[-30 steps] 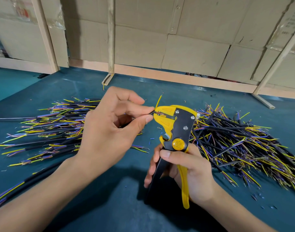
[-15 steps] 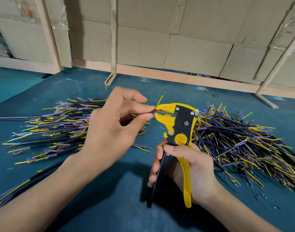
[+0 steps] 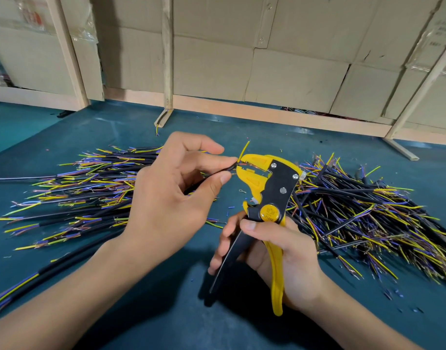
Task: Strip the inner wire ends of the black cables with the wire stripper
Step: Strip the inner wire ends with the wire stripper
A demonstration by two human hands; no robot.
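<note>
Holding: left hand pinches a black cable at the stripper's mouth
Gripping: right hand clasps the stripper handles
Writing: round yellow badge, lettering unreadable

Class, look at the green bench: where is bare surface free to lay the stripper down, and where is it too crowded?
Free: the green mat between the wooden back rail and the hands, and the near strip below the right hand. Crowded: the left cable heap and the right cable heap.
</note>
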